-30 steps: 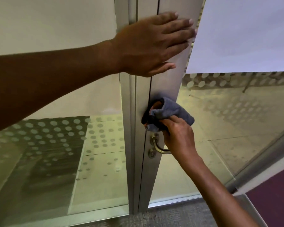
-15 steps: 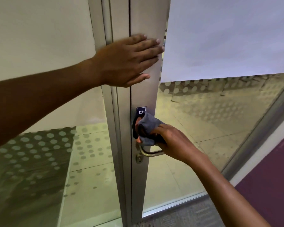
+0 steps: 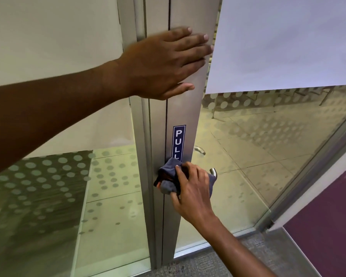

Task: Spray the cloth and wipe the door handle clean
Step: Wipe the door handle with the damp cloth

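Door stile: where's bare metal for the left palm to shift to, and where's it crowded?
Free: the stile between the left hand and the PULL sticker, and the stretch below the right hand down to the floor. Crowded: the handle zone, covered by the cloth and right hand.

A crumpled grey-blue microfibre cloth (image 3: pixel 168 177) is bunched over the silver metal lever door handle (image 3: pixel 213 172), covering all but its curved tip, just below the frame's sticker.
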Demonstrator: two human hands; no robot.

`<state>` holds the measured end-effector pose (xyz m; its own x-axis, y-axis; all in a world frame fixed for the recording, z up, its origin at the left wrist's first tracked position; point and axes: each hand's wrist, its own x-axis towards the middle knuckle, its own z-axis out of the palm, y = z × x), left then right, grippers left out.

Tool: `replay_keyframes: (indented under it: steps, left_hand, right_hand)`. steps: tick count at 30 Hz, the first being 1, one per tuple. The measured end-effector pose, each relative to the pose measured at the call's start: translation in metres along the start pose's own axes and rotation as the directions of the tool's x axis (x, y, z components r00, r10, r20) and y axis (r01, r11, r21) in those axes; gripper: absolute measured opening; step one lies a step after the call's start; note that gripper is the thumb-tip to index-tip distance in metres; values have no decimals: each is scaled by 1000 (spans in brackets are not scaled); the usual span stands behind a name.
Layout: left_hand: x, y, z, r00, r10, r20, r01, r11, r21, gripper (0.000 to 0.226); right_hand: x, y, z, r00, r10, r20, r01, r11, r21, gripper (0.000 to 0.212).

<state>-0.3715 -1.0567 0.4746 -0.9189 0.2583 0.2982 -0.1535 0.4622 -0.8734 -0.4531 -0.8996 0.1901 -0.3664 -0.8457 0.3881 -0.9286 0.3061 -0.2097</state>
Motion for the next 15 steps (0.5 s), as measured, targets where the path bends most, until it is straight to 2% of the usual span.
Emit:
replay_keyframes:
  steps: [6,8,11,15]
  left_hand:
    - [0,-1,3,1000,-1,-1,1,999,-34,74]
    - [0,0,4,1000,4,-8,-4,1000,-31,75]
    - [0,0,6,1000,9,-19,-10,1000,-20,76]
    - [-1,0,8,1000,6,-27,-7,1000,-12,76]
  right_hand:
    - [-10,5,21,1000,-30,5,30,999,42,97]
    - [-7,5,22,1000,-5,-4,5,999,37,88]
    - [-5,7,27,997,-29,-65,25,998,-62,65]
    - [-4,18,31,993,-102,-57,94,987,-131,81]
